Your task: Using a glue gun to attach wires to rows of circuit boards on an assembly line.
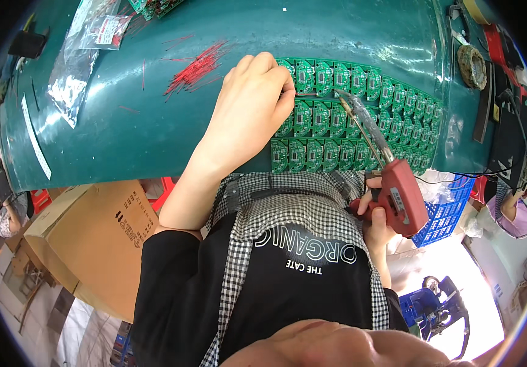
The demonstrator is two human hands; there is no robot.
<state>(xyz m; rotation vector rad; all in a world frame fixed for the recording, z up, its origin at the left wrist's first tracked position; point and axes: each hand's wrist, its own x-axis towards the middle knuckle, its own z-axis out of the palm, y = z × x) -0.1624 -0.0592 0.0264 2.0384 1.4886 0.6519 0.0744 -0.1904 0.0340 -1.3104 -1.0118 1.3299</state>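
Observation:
My left hand point(254, 92) is closed in a pinch over the left end of the green circuit board panels point(312, 156). From its fingertips a thin red wire point(305, 94) seems to run along the gap between two panel rows; the grip itself is mostly hidden. My right hand point(377, 223) is wrapped around the handle of a red soldering gun point(403, 199). The gun's long tip slants up and left, ending over the boards just right of my left fingers. Left of my left hand lies a loose bundle of red wires point(196, 70).
A clear plastic bag point(77, 76) and a white strip point(36, 137) lie on the green table point(135, 144). More boards point(153, 7) sit at the far edge. A tape roll point(473, 66) is at right. Below the table are a cardboard box point(101, 232) and a blue crate point(444, 214).

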